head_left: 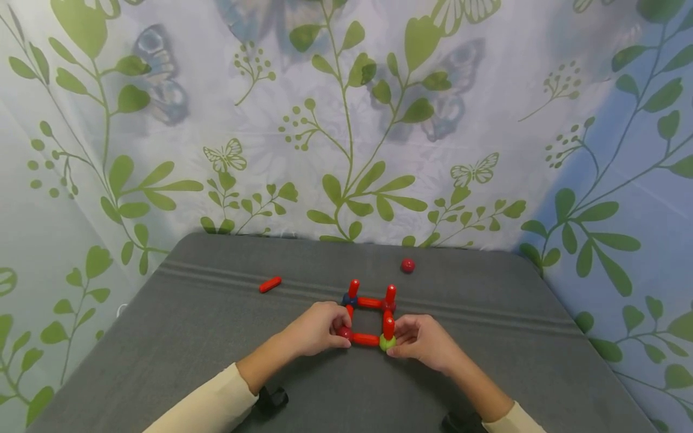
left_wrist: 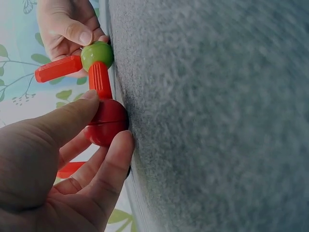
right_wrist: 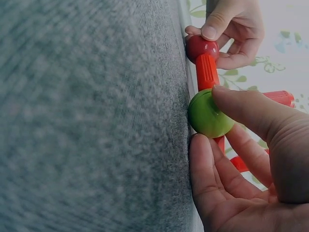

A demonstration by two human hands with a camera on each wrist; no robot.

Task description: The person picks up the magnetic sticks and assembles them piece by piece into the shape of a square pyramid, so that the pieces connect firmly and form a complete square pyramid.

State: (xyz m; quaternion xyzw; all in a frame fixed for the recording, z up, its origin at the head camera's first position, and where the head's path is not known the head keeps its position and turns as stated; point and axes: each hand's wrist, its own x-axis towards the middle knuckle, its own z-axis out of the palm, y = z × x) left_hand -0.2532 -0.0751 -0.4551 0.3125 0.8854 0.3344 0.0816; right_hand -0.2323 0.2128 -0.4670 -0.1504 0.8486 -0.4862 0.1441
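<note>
A square frame of red rods (head_left: 366, 340) and balls lies on the grey table. Its near left corner is a red ball (left_wrist: 107, 123), pinched between the thumb and fingers of my left hand (head_left: 318, 328). At the near right corner my right hand (head_left: 425, 341) pinches a green ball (right_wrist: 210, 114). Upright red rods rise from the green ball, from the dark blue ball (head_left: 349, 299) at the far left and from the red ball (head_left: 388, 306) at the far right. No upright rod shows on the near left ball.
A loose red rod (head_left: 270, 284) lies on the grey table (head_left: 216, 325) to the left of the frame. Farther back, right of the frame, sits a loose red ball (head_left: 408, 265). A patterned curtain (head_left: 303, 162) hangs behind the table and at both sides.
</note>
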